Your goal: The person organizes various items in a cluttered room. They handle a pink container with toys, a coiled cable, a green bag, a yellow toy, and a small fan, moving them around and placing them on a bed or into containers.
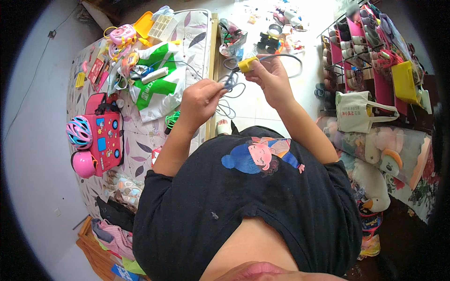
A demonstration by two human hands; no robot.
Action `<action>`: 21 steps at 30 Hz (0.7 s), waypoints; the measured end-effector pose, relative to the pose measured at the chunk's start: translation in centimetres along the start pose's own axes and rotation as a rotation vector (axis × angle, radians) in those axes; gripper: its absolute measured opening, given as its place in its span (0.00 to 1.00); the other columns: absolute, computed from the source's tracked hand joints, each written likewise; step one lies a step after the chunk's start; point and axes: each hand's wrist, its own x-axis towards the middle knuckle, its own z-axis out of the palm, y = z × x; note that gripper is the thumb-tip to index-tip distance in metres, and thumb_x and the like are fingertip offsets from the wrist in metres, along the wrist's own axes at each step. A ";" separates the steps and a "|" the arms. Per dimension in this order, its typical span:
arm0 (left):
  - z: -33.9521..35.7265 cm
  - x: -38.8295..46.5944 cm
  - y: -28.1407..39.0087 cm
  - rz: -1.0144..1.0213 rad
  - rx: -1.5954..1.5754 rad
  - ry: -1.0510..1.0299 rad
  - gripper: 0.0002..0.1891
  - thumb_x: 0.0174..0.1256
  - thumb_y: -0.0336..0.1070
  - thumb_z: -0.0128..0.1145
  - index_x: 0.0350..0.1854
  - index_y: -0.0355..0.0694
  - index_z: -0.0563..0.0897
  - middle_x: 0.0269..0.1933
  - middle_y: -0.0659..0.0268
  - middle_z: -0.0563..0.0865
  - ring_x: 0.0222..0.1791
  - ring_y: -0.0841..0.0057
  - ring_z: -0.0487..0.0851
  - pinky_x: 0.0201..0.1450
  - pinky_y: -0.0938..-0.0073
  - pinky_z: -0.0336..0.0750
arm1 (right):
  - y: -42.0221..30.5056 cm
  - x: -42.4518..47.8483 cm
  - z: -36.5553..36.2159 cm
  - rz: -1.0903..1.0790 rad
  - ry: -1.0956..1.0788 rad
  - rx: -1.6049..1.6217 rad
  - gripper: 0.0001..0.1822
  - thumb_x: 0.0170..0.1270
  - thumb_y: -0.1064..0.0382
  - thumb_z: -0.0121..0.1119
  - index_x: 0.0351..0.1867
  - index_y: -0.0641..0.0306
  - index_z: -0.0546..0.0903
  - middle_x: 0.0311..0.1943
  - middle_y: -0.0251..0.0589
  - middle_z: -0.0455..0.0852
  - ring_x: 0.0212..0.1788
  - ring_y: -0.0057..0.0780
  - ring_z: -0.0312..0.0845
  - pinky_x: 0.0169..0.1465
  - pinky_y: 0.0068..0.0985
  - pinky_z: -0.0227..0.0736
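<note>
A thin dark cable (233,89) hangs in loose loops between my two hands. The fingertips of my left hand (204,100) are closed on part of it, over the edge of the bed. Higher and to the right, my right hand (269,79) pinches a yellow object (248,65), perhaps a plug or cable holder, at the end of a dark stem. From behind its fingers a darker length of cable arcs out to the right. A blue cord also runs from a white bar-shaped device (155,75) on the bed towards my left hand; whether it joins the loops I cannot tell.
On the bed lie a white and green plastic bag (165,95), a pink toy case (123,34), a red bag (105,140) and a helmet (79,131). Toys, among them a toy truck (269,43), lie on the floor ahead. A shoe rack (355,52) stands at the right.
</note>
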 end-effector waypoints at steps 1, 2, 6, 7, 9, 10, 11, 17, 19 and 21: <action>0.0 0.2 0.3 -0.009 -0.055 0.002 0.06 0.49 0.27 0.64 0.31 0.35 0.82 0.26 0.60 0.81 0.27 0.65 0.80 0.30 0.71 0.74 | 0.1 0.0 -0.1 0.013 0.018 -0.014 0.16 0.63 0.65 0.59 0.48 0.70 0.68 0.41 0.49 0.81 0.37 0.30 0.83 0.40 0.23 0.79; 0.1 0.3 0.5 -0.018 -0.111 0.004 0.06 0.50 0.27 0.64 0.31 0.35 0.81 0.27 0.60 0.81 0.27 0.65 0.81 0.30 0.71 0.74 | 0.2 -0.2 -0.2 0.005 0.014 -0.028 0.16 0.63 0.65 0.59 0.48 0.70 0.69 0.40 0.49 0.81 0.37 0.31 0.83 0.40 0.23 0.79; 0.3 0.4 0.2 -0.032 -0.130 0.044 0.06 0.55 0.28 0.61 0.32 0.36 0.78 0.28 0.60 0.81 0.25 0.67 0.78 0.27 0.73 0.71 | 0.6 -0.5 -0.3 -0.002 -0.032 -0.059 0.17 0.62 0.64 0.60 0.47 0.69 0.69 0.40 0.49 0.81 0.38 0.33 0.83 0.39 0.24 0.80; 0.3 0.3 0.2 -0.054 -0.117 0.050 0.05 0.56 0.29 0.60 0.32 0.37 0.77 0.27 0.60 0.80 0.24 0.68 0.77 0.26 0.73 0.70 | 0.7 -0.5 -0.5 0.002 -0.045 -0.061 0.17 0.62 0.64 0.60 0.47 0.69 0.69 0.40 0.49 0.81 0.38 0.33 0.83 0.39 0.24 0.80; 0.6 0.2 0.5 -0.250 -0.266 0.015 0.04 0.59 0.29 0.58 0.32 0.38 0.76 0.25 0.62 0.78 0.24 0.71 0.76 0.27 0.73 0.69 | 0.6 -0.8 -0.5 0.073 -0.112 0.011 0.17 0.63 0.64 0.59 0.48 0.68 0.69 0.40 0.48 0.81 0.38 0.34 0.83 0.41 0.26 0.80; 0.6 0.3 0.6 -0.309 -0.316 0.004 0.04 0.59 0.29 0.58 0.32 0.37 0.76 0.24 0.63 0.78 0.25 0.71 0.76 0.28 0.73 0.69 | 0.4 -1.1 -0.2 0.120 -0.138 0.061 0.17 0.63 0.64 0.59 0.48 0.68 0.68 0.41 0.48 0.81 0.38 0.33 0.83 0.41 0.26 0.80; 0.7 0.3 0.6 -0.368 -0.365 -0.008 0.04 0.59 0.29 0.58 0.33 0.37 0.76 0.24 0.63 0.77 0.26 0.72 0.76 0.29 0.73 0.69 | 0.2 -1.2 0.0 0.166 -0.164 0.111 0.17 0.63 0.64 0.59 0.48 0.68 0.68 0.41 0.47 0.81 0.38 0.33 0.83 0.41 0.27 0.80; 0.9 1.3 0.7 0.036 -0.156 0.085 0.06 0.62 0.31 0.58 0.35 0.37 0.76 0.23 0.63 0.78 0.21 0.75 0.78 0.27 0.76 0.72 | 2.0 -1.3 -0.8 0.085 -0.198 0.219 0.15 0.68 0.61 0.53 0.50 0.62 0.65 0.44 0.45 0.77 0.45 0.32 0.80 0.52 0.32 0.76; 1.5 0.5 1.7 -0.194 -0.284 0.031 0.06 0.66 0.34 0.55 0.37 0.37 0.75 0.22 0.65 0.79 0.19 0.78 0.79 0.25 0.80 0.72 | 2.1 -1.5 -0.2 0.094 -0.173 0.250 0.14 0.69 0.60 0.51 0.50 0.62 0.64 0.44 0.43 0.77 0.46 0.32 0.79 0.52 0.31 0.76; 1.7 0.6 1.7 -0.161 -0.250 -0.023 0.06 0.66 0.34 0.55 0.38 0.37 0.74 0.19 0.66 0.79 0.18 0.80 0.80 0.22 0.80 0.72 | 2.8 -1.3 -0.2 0.030 -0.136 0.156 0.13 0.70 0.59 0.49 0.50 0.61 0.64 0.42 0.40 0.76 0.43 0.28 0.78 0.50 0.28 0.75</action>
